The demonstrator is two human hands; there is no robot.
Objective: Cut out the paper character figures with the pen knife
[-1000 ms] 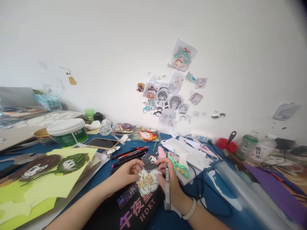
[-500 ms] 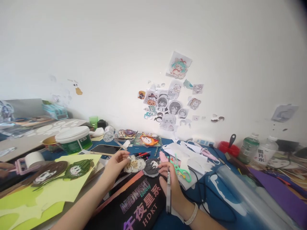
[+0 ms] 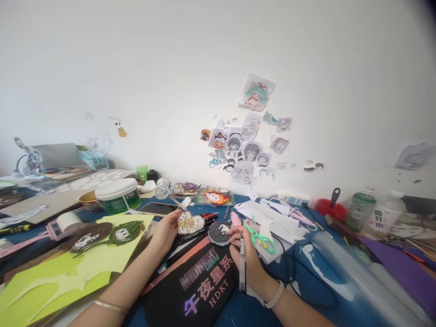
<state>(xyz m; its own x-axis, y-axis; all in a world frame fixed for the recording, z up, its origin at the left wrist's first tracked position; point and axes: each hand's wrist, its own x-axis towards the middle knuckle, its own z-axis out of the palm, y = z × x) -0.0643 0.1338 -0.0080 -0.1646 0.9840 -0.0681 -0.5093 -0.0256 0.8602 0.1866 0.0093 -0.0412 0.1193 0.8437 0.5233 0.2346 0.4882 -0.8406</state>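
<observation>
In the head view, my left hand (image 3: 167,230) is closed at the left edge of a cartoon cutout (image 3: 190,223) with yellow-brown patches on white. My thumb's grip is partly hidden. A pen (image 3: 242,263) stands nearly upright in my right hand (image 3: 248,254), its clear barrel hanging down past the palm. The same hand's fingertips touch the right edge of a round dark-haired cutout (image 3: 218,233). Below both hands lies a black pouch (image 3: 200,290) with purple and pink lettering. Several pens and markers (image 3: 204,217) lie behind the cutouts.
Green scissors (image 3: 261,237) and white paper scraps (image 3: 272,218) lie right of my right hand. Yellow sheets (image 3: 98,259) with two character cutouts cover the left. A white-lidded tub (image 3: 117,195), a phone (image 3: 159,208), a red bowl (image 3: 329,211) and bottles (image 3: 384,213) stand or lie farther back.
My left hand and the patched cutout have shifted left and away, widening the gap to the dark-haired cutout. My right hand keeps the pen. The view has turned slightly left.
</observation>
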